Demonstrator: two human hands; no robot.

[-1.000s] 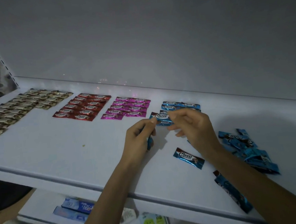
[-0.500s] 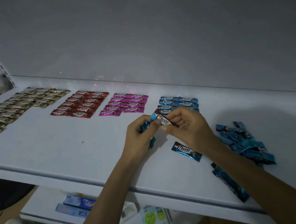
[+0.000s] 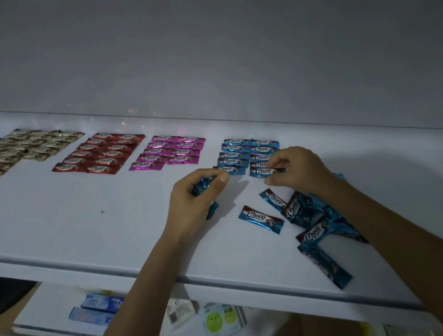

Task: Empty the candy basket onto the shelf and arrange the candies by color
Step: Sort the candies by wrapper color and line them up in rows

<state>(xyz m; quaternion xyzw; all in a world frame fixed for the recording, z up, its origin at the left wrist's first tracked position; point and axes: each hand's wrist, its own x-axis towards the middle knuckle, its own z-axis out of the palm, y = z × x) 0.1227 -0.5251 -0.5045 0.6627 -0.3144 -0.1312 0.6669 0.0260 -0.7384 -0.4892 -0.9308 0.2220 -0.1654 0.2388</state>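
R hand (image 3: 296,172) pinches a blue Choco candy (image 3: 261,171), laying it at front of blue block (image 3: 236,154), right col., on shelf (image 3: 84,226). L hand (image 3: 197,197) grips spare blue candies (image 3: 203,184), prob. as ready stock.

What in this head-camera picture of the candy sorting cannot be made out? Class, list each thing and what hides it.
Head view:
1. Number of blue candies the left hand grips: curled fingers cover them.
2. Full extent of the pale candy group: cut by the left edge.
3. Count of the loose blue pile: wrappers overlap, right forearm covers part.
4. Print on lower-shelf packets: blurred, dim.
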